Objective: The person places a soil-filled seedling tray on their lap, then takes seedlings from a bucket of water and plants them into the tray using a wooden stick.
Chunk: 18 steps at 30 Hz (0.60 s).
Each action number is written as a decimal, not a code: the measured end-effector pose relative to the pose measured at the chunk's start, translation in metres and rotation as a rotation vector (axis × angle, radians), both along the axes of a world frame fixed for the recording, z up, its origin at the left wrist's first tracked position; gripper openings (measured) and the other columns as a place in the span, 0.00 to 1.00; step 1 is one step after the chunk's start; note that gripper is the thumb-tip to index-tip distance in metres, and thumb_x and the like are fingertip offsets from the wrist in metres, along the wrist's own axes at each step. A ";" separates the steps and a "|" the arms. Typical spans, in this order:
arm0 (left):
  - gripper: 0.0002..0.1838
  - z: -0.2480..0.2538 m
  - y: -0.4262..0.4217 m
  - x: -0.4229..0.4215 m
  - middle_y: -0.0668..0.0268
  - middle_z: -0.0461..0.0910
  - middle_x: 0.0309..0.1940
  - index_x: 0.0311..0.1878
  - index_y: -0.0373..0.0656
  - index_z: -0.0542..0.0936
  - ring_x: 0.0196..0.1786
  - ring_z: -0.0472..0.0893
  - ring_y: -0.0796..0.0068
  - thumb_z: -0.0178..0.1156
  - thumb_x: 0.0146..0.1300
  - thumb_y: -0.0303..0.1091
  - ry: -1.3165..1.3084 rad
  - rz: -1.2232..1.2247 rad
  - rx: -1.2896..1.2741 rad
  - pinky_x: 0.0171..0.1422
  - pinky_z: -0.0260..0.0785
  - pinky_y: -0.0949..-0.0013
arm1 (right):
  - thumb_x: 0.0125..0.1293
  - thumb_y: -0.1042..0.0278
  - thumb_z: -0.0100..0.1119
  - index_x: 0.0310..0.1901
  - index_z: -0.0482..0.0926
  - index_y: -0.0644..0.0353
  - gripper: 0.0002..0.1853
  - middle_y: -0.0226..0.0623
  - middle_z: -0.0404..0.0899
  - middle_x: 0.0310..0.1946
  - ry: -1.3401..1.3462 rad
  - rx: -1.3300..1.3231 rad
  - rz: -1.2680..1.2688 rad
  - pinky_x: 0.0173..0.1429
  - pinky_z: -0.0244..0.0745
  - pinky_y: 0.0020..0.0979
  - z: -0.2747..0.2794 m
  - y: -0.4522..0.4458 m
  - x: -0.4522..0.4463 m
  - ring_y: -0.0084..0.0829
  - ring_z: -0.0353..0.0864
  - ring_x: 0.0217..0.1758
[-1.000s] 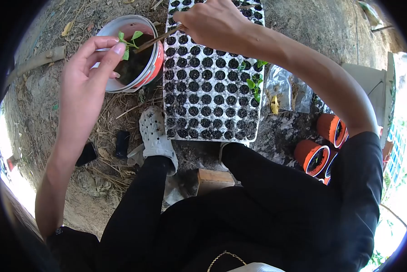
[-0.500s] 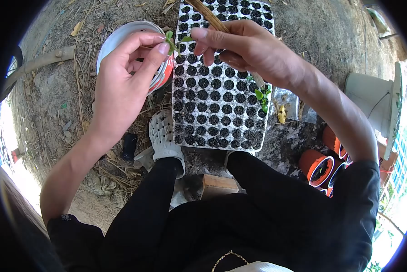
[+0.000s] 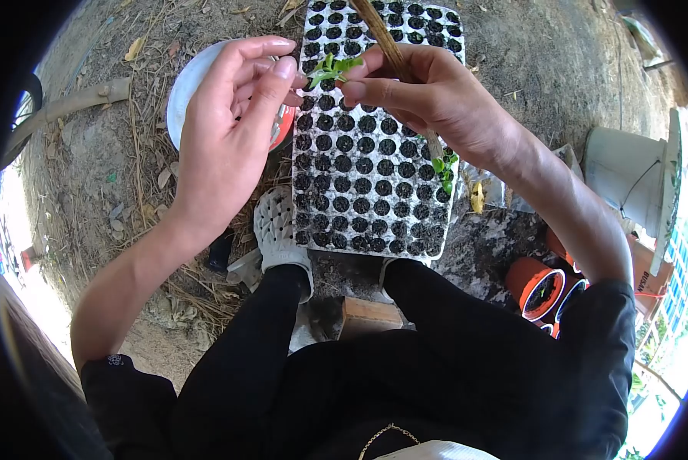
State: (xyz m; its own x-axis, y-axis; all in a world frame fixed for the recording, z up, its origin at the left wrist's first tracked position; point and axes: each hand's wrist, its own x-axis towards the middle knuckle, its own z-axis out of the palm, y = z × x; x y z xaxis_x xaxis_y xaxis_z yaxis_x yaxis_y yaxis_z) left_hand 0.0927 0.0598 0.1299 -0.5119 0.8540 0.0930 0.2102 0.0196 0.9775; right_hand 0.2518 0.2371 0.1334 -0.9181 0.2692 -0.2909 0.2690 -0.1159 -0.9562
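Note:
A small green seedling (image 3: 333, 70) is pinched between the thumb and forefinger of my right hand (image 3: 424, 88). The same hand also keeps a brown wooden stick (image 3: 381, 32) across its palm, its lower end pointing down over the tray. My left hand (image 3: 240, 123) is just left of the seedling, thumb and forefinger apart; its other fingers lie close to the leaves, and I cannot tell whether they touch. Beneath both hands lies a white seedling tray (image 3: 313, 126) with many soil-filled round cells. More green seedlings (image 3: 444, 170) rest at its right edge.
Left of the tray, partly behind my left hand, stands a white and red bucket (image 3: 187, 96). Orange pots (image 3: 529, 282) and a pale grey container (image 3: 624, 165) are on the right. A wooden block (image 3: 368, 314) lies between my feet, near a light clog (image 3: 276, 226).
The seedling has passed from my left hand's pinch to my right hand's fingertips. My left thumb and forefinger have parted, and the stick has tilted with my right hand.

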 end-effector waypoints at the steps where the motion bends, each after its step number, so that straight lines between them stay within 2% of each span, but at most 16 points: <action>1: 0.14 0.003 0.000 -0.001 0.62 0.86 0.45 0.61 0.36 0.79 0.47 0.87 0.76 0.61 0.78 0.33 0.001 0.001 0.001 0.51 0.79 0.74 | 0.72 0.61 0.72 0.51 0.85 0.58 0.13 0.25 0.87 0.35 0.033 -0.030 -0.015 0.24 0.57 0.16 0.000 0.001 0.001 0.07 0.66 0.21; 3: 0.15 0.008 -0.001 -0.002 0.62 0.85 0.46 0.62 0.35 0.77 0.49 0.87 0.76 0.59 0.79 0.32 -0.105 -0.063 -0.153 0.55 0.80 0.73 | 0.72 0.61 0.71 0.51 0.85 0.58 0.13 0.24 0.87 0.35 0.035 -0.042 -0.009 0.24 0.57 0.16 0.002 0.003 0.003 0.07 0.66 0.22; 7: 0.14 0.006 -0.002 0.006 0.61 0.85 0.51 0.61 0.33 0.77 0.52 0.86 0.76 0.61 0.77 0.29 -0.239 -0.162 -0.070 0.57 0.81 0.71 | 0.70 0.63 0.73 0.50 0.88 0.56 0.11 0.24 0.87 0.32 0.089 -0.022 -0.026 0.28 0.58 0.18 -0.001 0.000 0.003 0.07 0.68 0.24; 11: 0.15 0.009 0.000 0.014 0.62 0.85 0.50 0.60 0.33 0.78 0.50 0.86 0.77 0.62 0.76 0.28 -0.263 -0.158 0.015 0.58 0.81 0.71 | 0.70 0.64 0.73 0.49 0.89 0.56 0.10 0.24 0.87 0.32 0.098 -0.009 -0.009 0.28 0.58 0.18 0.000 0.000 0.006 0.07 0.67 0.24; 14: 0.14 0.013 0.001 0.013 0.62 0.86 0.48 0.59 0.32 0.79 0.49 0.86 0.79 0.64 0.75 0.28 -0.161 -0.200 -0.009 0.57 0.81 0.73 | 0.70 0.64 0.73 0.49 0.89 0.56 0.10 0.25 0.88 0.32 0.126 -0.061 -0.007 0.30 0.60 0.18 0.003 0.000 0.008 0.08 0.69 0.25; 17: 0.13 0.009 0.004 0.013 0.63 0.87 0.46 0.57 0.33 0.80 0.47 0.86 0.81 0.65 0.75 0.28 -0.148 -0.182 0.026 0.53 0.81 0.75 | 0.70 0.65 0.73 0.50 0.88 0.57 0.11 0.25 0.88 0.32 0.062 0.033 -0.007 0.30 0.59 0.17 0.008 -0.002 0.009 0.08 0.68 0.25; 18: 0.13 0.007 0.004 0.014 0.64 0.87 0.46 0.57 0.33 0.81 0.47 0.85 0.82 0.65 0.74 0.28 -0.156 -0.185 0.036 0.52 0.80 0.76 | 0.70 0.65 0.73 0.51 0.88 0.59 0.12 0.26 0.88 0.32 0.084 0.068 -0.014 0.33 0.66 0.18 0.007 -0.002 0.010 0.09 0.73 0.27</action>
